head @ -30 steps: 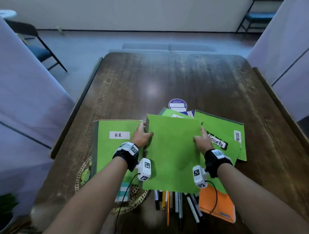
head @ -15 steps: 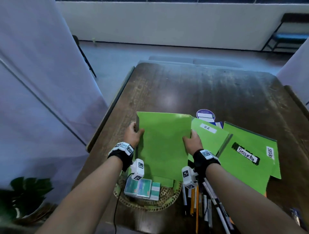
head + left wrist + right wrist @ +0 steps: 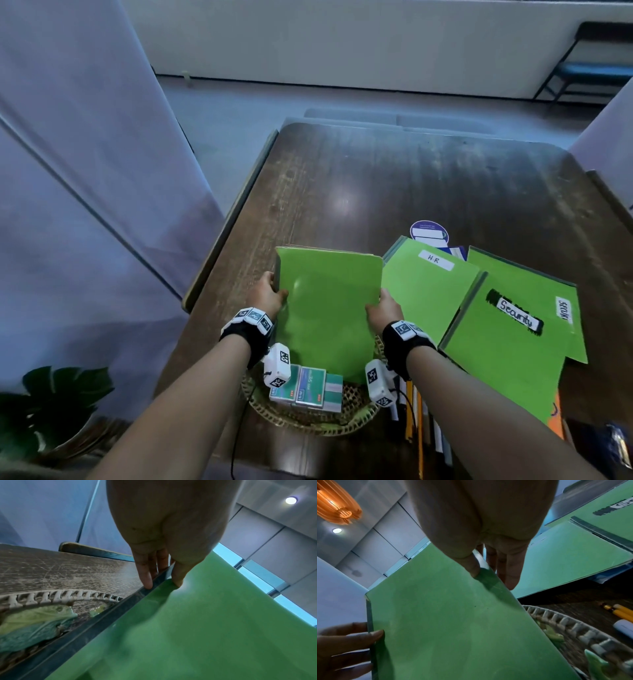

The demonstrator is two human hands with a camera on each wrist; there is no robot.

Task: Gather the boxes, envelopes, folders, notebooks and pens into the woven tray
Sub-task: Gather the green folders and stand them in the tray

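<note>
Both hands hold a plain green folder (image 3: 329, 308) tilted over the woven tray (image 3: 308, 416), its lower edge down in the tray. My left hand (image 3: 270, 294) pinches the folder's left edge (image 3: 161, 584), thumb on top and fingers beneath. My right hand (image 3: 383, 308) pinches its right edge (image 3: 488, 577) the same way. Small teal boxes (image 3: 308, 387) lie in the tray at its near side. A green folder labelled H.R (image 3: 428, 291) and one labelled Security (image 3: 513, 342) lie on the table to the right. Pens and pencils (image 3: 418, 418) lie right of the tray.
A dark wooden table (image 3: 411, 188) carries everything; its left edge runs close to the tray. A round purple-rimmed sticker (image 3: 428, 231) lies behind the H.R folder. An orange item (image 3: 556, 419) peeks from under the Security folder. A leafy plant (image 3: 51, 401) stands at lower left.
Both hands have carried the plain green folder leftward from the pile to over the tray and tipped it up. The head view has swung left.
</note>
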